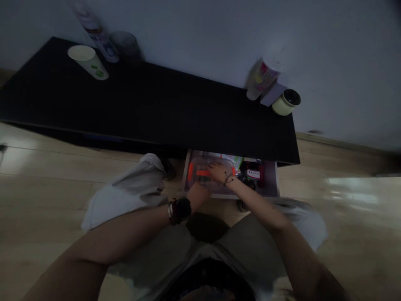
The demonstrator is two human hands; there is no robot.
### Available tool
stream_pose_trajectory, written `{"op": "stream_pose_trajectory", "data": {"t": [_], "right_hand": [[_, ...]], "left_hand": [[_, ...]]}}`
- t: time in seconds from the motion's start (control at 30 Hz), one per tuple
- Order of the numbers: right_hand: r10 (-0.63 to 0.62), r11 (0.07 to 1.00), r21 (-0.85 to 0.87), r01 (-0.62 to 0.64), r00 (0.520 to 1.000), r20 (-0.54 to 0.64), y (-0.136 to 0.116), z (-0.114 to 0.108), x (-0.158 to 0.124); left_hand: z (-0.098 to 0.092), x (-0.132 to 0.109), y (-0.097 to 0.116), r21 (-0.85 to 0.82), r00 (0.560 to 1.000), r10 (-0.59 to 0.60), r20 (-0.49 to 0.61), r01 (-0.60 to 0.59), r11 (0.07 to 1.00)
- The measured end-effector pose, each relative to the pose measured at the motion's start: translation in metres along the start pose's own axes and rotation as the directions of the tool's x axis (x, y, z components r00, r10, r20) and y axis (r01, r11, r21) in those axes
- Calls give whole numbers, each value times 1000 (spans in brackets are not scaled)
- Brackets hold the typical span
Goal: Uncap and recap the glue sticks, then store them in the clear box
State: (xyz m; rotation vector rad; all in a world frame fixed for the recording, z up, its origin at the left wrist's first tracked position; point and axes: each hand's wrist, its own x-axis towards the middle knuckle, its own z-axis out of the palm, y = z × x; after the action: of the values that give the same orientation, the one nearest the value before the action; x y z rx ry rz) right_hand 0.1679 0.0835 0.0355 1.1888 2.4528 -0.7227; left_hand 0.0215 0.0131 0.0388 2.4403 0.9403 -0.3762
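An open drawer (269,190) sticks out from under a low black cabinet (150,104). Inside it lies a clear plastic container with orange clasps (200,172), beside small dark and red items (253,174). My right hand (219,171) rests on top of the clear container, fingers laid flat and apart. My left hand (199,193) is at the drawer's front edge, touching the container's near side; its fingers are hidden. A dark band and bracelets sit on my left wrist.
On the cabinet top stand a paper cup (87,60), a spray can (95,31) and a dark glass (125,44) at the left, and a colourful cup (261,79) and cream mug (286,102) at the right. Wooden floor (344,217) surrounds my knees.
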Motion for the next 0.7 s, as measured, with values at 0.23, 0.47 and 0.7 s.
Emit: {"op": "stream_pose_trajectory", "data": {"t": [0.23, 0.47, 0.7], "right_hand": [[-9, 975, -218, -41, 975, -223, 30, -18, -40], [-1, 967, -240, -87, 939, -343, 49, -9, -79], [19, 949, -286, -134, 929, -370, 64, 7, -47]], "left_hand": [[-14, 8, -9, 167, 998, 25, -64, -14, 986], [-21, 23, -35, 217, 933, 25, -360, 57, 975], [-33, 35, -56, 198, 879, -47, -474, 159, 967]]}}
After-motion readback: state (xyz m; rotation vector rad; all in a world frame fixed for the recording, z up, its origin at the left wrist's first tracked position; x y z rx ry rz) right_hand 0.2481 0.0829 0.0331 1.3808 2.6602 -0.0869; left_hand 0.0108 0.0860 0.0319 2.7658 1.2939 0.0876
